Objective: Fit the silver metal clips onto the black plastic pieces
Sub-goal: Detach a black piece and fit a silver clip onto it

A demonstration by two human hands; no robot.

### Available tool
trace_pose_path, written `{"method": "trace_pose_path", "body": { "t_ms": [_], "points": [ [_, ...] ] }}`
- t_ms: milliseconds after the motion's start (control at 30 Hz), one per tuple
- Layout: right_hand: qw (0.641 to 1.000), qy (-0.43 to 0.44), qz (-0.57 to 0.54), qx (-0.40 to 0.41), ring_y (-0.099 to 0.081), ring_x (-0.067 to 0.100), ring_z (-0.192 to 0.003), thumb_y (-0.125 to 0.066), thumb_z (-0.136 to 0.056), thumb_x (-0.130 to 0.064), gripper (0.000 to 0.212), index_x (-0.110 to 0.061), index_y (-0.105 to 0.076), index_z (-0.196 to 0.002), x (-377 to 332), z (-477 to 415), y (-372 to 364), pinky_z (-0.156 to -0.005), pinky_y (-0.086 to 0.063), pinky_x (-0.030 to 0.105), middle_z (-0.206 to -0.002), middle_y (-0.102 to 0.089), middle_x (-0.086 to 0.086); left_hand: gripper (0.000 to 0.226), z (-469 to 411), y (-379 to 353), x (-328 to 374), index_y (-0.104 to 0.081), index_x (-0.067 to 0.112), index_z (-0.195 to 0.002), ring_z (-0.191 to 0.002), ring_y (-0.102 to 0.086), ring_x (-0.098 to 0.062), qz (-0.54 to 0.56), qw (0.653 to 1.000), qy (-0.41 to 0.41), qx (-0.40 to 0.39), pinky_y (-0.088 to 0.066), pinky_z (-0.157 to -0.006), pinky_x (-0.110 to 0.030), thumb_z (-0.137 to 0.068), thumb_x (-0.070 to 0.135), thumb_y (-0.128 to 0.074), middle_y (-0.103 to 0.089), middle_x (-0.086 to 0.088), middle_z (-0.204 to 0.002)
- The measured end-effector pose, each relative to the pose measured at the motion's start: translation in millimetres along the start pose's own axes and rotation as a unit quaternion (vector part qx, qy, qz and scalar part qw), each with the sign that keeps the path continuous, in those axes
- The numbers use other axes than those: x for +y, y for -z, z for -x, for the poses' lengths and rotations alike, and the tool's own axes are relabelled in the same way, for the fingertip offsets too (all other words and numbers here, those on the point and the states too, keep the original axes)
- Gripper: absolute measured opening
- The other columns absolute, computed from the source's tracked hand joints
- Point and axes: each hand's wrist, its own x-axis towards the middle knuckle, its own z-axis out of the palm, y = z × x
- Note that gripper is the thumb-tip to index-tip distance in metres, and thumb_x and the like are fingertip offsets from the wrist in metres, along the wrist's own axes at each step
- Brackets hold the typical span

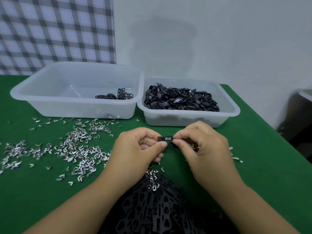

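Two hands share one black plastic piece (163, 142), held just in front of the full tub (185, 123) and above the green worktop (256, 149). My left hand (138, 147) pinches one end between thumb and forefinger and my right hand (200, 146) pinches the other, so each grip is closed firmly on it. A silver clip (168, 138) sits on its upper face. To seat it well, I judge I should hold the piece level and press the clip squarely home. Loose clips (76, 149) lie left of that tub.
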Motion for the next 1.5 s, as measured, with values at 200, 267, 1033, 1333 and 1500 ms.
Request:
{"method": "trace_pose_path", "body": {
  "t_ms": [200, 267, 1033, 1333, 1500],
  "points": [
    [1.000, -0.004, -0.018, 0.005, -0.054, 0.009, -0.072, -0.074, -0.076, -0.009, 0.008, -0.016, -0.070, -0.075, -0.1, 0.3, -1.0, -0.067, -0.045, 0.024, -0.075, -0.059, -0.008, 0.012, 0.5, -0.1, 0.1, -0.070, 0.012, -0.073, -0.052, -0.065, -0.009, 0.012, 1.000, 0.003, -0.012, -0.053, -0.049, -0.018, -0.076, 0.001, -0.073, -0.069, -0.005, -0.061],
    [1.000, 0.000, -0.015, 0.008, -0.054, 0.009, -0.072, -0.074, -0.076, -0.009, 0.008, -0.015, -0.070, -0.075, -0.1, 0.5, -1.1, -0.066, -0.045, 0.025, -0.075, -0.059, -0.008, 0.012, 0.0, -0.2, 0.1, -0.069, 0.012, -0.073, -0.051, -0.064, -0.009, 0.016, 1.000, 0.005, -0.014, -0.053, -0.049, -0.018, -0.076, 0.001, -0.072, -0.068, -0.005, -0.060],
    [0.997, 0.001, -0.071, -0.003, -0.057, 0.013, -0.078, -0.074, -0.075, -0.008, 0.009, -0.017, -0.072, -0.077, -1.5, -0.5, -2.9, -0.069, -0.046, 0.026, -0.077, -0.059, -0.007, 0.013, 1.0, 1.8, 0.5, -0.070, 0.014, -0.074, -0.053, -0.064, -0.009, 0.025, 0.999, 0.013, -0.044, -0.048, -0.045, -0.016, -0.079, 0.002, -0.070, -0.067, -0.002, -0.061],
    [0.987, -0.107, -0.101, -0.070, -0.049, -0.001, -0.081, -0.067, -0.080, -0.013, 0.020, -0.031, -0.060, -0.075, -3.5, -2.7, -2.5, -0.072, -0.034, 0.005, -0.080, -0.051, -0.014, 0.020, 1.2, 0.1, 0.0, -0.071, 0.016, -0.072, -0.057, -0.068, -0.012, 0.006, 1.000, -0.011, -0.017, -0.056, -0.058, -0.020, -0.074, -0.004, -0.073, -0.071, -0.007, -0.066],
    [0.989, -0.096, -0.087, -0.073, -0.046, 0.002, -0.081, -0.066, -0.081, -0.014, 0.017, -0.029, -0.060, -0.075, -5.3, -4.5, -2.3, -0.070, -0.032, 0.010, -0.078, -0.047, -0.014, 0.025, 2.8, -1.5, 1.0, -0.072, 0.019, -0.074, -0.058, -0.067, -0.011, -0.044, 0.997, -0.056, -0.004, -0.056, -0.061, -0.019, -0.075, -0.007, -0.072, -0.071, -0.005, -0.068]
  ]
}}
